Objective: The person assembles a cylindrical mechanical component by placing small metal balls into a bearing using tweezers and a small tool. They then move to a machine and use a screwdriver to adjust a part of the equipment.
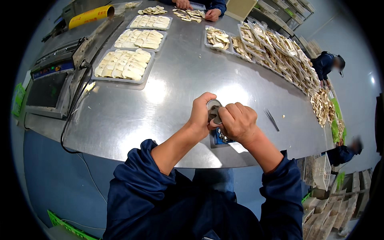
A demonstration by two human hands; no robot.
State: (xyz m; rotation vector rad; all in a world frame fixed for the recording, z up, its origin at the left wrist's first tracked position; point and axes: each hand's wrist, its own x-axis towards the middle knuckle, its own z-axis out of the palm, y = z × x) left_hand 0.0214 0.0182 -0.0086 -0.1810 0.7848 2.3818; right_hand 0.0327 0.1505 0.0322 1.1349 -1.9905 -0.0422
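Two bare hands, the left hand [199, 113] and the right hand [241, 121], meet in the head view above the near edge of the worktop [180, 108], holding a small round metal container [213, 103] between them. Left fingers curl round its left side; right fingers fold tightly at its right rim, their exact pinch hidden. Just beneath, by the near edge, sits a blue box [219, 138]. Tweezers [271, 119] lie toward the right edge. Three trays [149, 73] of pale slices line the left edge.
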